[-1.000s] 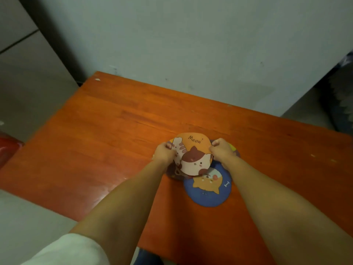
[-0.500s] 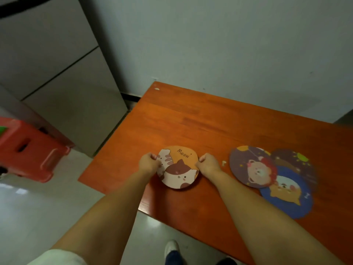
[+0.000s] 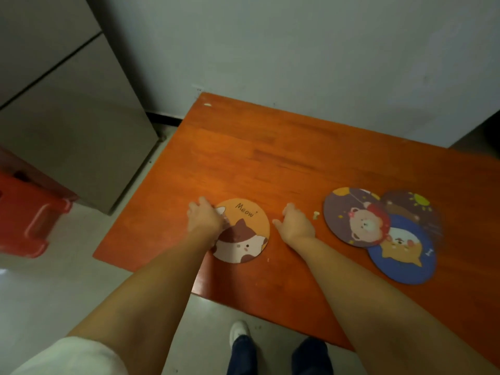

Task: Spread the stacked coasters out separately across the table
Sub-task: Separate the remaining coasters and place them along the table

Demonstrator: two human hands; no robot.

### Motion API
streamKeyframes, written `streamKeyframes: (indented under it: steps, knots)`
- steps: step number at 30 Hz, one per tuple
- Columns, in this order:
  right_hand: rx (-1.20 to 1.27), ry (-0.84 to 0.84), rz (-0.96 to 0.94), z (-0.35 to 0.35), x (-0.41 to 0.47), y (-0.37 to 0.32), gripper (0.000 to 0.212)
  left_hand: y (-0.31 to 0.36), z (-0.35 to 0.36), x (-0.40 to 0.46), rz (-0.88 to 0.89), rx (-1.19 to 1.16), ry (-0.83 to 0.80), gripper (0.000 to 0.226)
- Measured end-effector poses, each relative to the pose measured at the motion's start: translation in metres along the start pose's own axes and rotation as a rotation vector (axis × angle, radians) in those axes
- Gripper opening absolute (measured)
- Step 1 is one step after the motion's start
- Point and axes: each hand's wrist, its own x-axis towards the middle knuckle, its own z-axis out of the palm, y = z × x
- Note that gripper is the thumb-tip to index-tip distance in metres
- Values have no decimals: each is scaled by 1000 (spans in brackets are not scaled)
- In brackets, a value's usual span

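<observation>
An orange "Meow" cat coaster [image 3: 244, 230] lies flat near the left end of the orange wooden table [image 3: 284, 163]. My left hand [image 3: 204, 217] rests over its left edge with fingers apart. My right hand [image 3: 295, 223] is just right of it, fingers spread, off the coaster. Further right, three coasters overlap: a purple bear coaster [image 3: 354, 216] on top, a blue dog coaster [image 3: 403, 255] below it, and a dark brown sun coaster [image 3: 414, 207] behind.
A small pale crumb [image 3: 315, 214] lies between my right hand and the purple coaster. A grey cabinet [image 3: 70, 125] and a red stool [image 3: 24, 212] stand left of the table. My shoes and legs [image 3: 270, 350] are below the near edge.
Both hands carried the cat coaster from the pile to the table's left end, laid it flat and let go; the right hand has moved off it. The view swung left.
</observation>
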Motion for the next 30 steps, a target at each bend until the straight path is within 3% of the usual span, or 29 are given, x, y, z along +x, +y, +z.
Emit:
streamKeyframes:
  steps: [5,12,18,21,25,30]
  knots:
    - [48,117,94,-57,3,70,40,60,27,-7,92,-7,-48,36]
    - [118,188,228,-121,18,175,40,154,113,-46,229,-20,-163,36]
    - [232,107,215,-132,41,217,45,188,163,-63,149,-95,-169,40]
    - [272,36,131,-131,50,216,23,192,171,-64,65,-155,-109,37]
    - [320,-8,80,-132,54,214,17,191,171,-75,-23,-313,-19,14]
    - [440,38,63,-138,40,228,7,198,169,-92,-27,-380,18,41]
